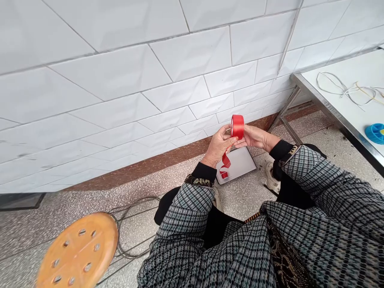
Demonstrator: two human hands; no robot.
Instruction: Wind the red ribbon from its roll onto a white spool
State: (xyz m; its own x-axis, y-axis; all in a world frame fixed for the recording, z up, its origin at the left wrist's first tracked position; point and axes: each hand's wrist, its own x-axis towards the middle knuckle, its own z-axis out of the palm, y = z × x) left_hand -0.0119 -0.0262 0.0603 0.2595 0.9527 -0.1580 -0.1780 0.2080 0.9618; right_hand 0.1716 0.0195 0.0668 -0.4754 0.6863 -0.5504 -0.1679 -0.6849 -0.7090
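A roll of shiny red ribbon (238,127) is held up between my two hands, above the floor in front of my knees. My left hand (217,146) grips it from the left, with thumb and fingers at its lower edge. On the other side, my right hand (255,136) supports the roll, its fingers partly hidden behind and beneath it. A loose, curling length of the ribbon (225,161) hangs below my left hand. It trails down over a white tray-like panel (243,165) with a dark edge, lying on the floor between my shoes.
White wall tiles (189,56) rise in front of me. An orange round stool (79,254) with holes stands at lower left, beside coiled dark cable (127,224). To the right, a metal-edged table (336,116) carries loose pale cords (342,90) and a blue round object (375,133).
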